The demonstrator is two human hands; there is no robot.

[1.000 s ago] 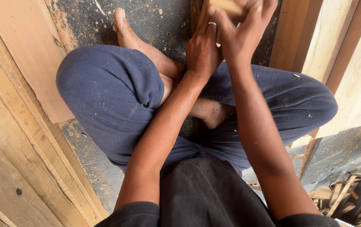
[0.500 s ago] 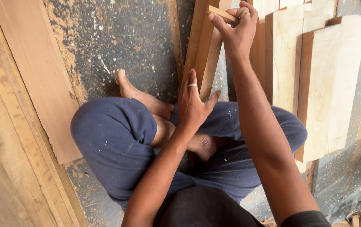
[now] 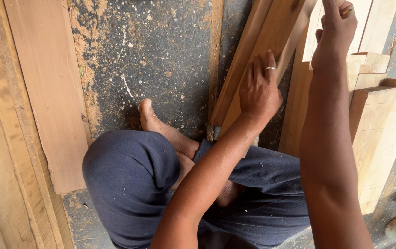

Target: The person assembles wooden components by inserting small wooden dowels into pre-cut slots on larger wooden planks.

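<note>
**Left hand now flat on the plank, right hand way up top**

Starting closest to the camera: the person is sitting cross-legged on the floor in dark blue trousers (image 3: 133,184), one bare foot (image 3: 154,121) sticking out onto the dusty concrete floor (image 3: 161,50), which is speckled with sawdust.

Moving out, the left hand (image 3: 259,90) has come forward. Half a second ago it was hovering open over the lap; now it's spread palm-down on the long wooden plank (image 3: 271,41) that slants up from the knee toward the top of the view. Fingers apart, pressing on the surface rather than wrapped around anything. There's a ring on one finger.

Further up, the right hand (image 3: 336,27) is raised near the top edge. A moment ago it clearly pinched a small wood piece; now only a sliver of something light shows by the fingers, so I can't tell how it's gripping, or what.

Reads to me like the plank is being steadied with the left hand while the right one works at the far end.

Beyond that: pale cut wood blocks (image 3: 378,120) stacked to the right, and wide boards (image 3: 46,92) lying along the left.
</note>
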